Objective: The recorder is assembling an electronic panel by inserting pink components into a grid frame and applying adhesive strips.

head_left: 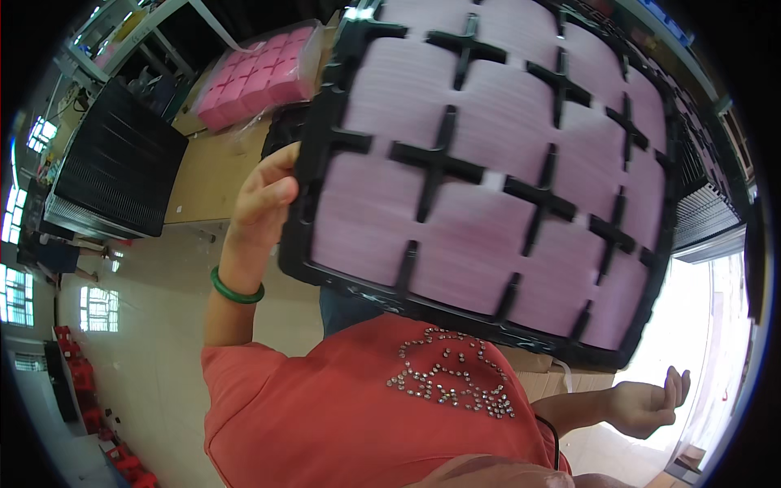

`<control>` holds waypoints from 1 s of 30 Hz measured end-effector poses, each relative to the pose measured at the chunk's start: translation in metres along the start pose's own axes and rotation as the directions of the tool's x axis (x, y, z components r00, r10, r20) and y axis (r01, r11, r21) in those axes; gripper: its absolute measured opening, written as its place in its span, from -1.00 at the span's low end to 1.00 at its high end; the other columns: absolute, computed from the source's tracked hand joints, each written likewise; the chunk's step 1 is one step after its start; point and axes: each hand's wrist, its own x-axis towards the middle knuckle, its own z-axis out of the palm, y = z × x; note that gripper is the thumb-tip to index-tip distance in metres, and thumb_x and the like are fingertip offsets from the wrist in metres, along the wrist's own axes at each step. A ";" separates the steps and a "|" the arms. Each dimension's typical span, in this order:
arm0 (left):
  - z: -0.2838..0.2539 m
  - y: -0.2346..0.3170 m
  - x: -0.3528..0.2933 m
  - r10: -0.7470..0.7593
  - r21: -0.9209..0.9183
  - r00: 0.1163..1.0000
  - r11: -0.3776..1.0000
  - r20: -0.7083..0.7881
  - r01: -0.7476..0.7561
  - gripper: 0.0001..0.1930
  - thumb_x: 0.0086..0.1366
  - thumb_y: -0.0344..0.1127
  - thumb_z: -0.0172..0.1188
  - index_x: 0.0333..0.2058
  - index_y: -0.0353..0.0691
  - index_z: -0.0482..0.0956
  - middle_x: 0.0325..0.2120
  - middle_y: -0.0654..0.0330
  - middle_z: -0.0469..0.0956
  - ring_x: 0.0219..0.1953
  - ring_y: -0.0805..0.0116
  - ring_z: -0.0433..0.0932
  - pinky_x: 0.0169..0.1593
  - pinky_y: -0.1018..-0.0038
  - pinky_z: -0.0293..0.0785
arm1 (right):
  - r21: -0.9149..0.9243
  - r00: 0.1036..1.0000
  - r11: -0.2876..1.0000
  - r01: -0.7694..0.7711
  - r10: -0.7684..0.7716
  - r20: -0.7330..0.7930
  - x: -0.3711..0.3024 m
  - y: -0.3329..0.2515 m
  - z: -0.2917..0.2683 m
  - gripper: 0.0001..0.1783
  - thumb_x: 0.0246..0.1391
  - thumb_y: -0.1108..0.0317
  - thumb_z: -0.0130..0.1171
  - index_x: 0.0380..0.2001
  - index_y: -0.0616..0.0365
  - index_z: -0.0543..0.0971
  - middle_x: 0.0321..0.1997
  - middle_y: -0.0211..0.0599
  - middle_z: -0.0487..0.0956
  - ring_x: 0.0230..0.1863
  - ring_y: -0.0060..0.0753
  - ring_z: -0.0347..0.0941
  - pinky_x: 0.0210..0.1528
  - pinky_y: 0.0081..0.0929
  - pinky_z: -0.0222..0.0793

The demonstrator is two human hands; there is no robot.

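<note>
A large square black plastic tray (303, 215) with rounded corners is held up in front of the body, tilted, its filled face turned toward the view. Its face is divided by black cross-shaped dividers (439, 163), and the spaces between them are filled with pale pink, finely streaked square pieces (480, 236). The tray's left rim is gripped by the left hand (262, 195), with the thumb laid at the near side of the edge and the other fingers partly hidden by the rim. The right hand (648, 404) is held well apart from the tray, below its lower right corner, empty, with the fingers loosely curled. A green ring-shaped bangle (237, 289) is worn on the left wrist, and a coral-red short-sleeved shirt (342, 407), decorated with clear shiny studs (443, 394), is seen below the tray. Beyond the tray to the left, a block of bright pink square pieces (260, 77), wrapped in clear plastic, is placed on a tan worktop (210, 183). A tall stack of black trays (122, 163) is seen at the worktop's left. Farther off, red plastic stools (81, 374) are lined up on the pale, glossy floor (163, 342).
</note>
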 end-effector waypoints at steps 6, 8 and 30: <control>-0.110 -0.008 -0.113 -0.005 0.026 0.962 1.000 -0.271 0.012 -0.58 0.27 -0.25 0.26 0.02 -0.38 0.50 -0.09 0.17 0.60 0.01 0.42 0.55 0.15 0.50 0.40 | 0.316 0.943 0.927 -0.204 0.099 0.317 -0.032 -0.040 0.068 -0.57 0.36 0.41 -0.36 -0.33 0.33 0.55 -0.29 -0.07 0.65 -0.02 -0.04 0.56 0.10 -0.19 0.52; -0.133 -0.018 -0.138 0.012 0.047 0.914 0.999 -0.405 0.008 -0.58 0.29 -0.28 0.24 0.06 -0.39 0.47 -0.06 0.15 0.60 0.00 0.42 0.57 0.13 0.53 0.43 | 0.373 0.890 0.873 -0.315 0.134 0.436 -0.046 -0.068 0.094 -0.45 0.43 0.34 -0.43 -0.36 0.33 0.59 -0.33 -0.07 0.65 -0.03 -0.04 0.54 0.11 -0.19 0.49; -0.085 -0.037 -0.083 0.385 0.941 0.898 -0.163 -0.216 0.296 -0.78 0.24 -0.27 0.26 -0.15 -0.14 0.69 -0.27 0.16 0.53 -0.18 0.17 0.49 -0.07 0.29 0.39 | 0.428 0.443 0.677 -0.600 -0.164 0.881 -0.138 -0.191 0.173 -0.78 0.31 0.37 0.09 -0.31 0.19 0.69 -0.23 -0.33 0.67 0.03 -0.16 0.46 0.14 -0.30 0.31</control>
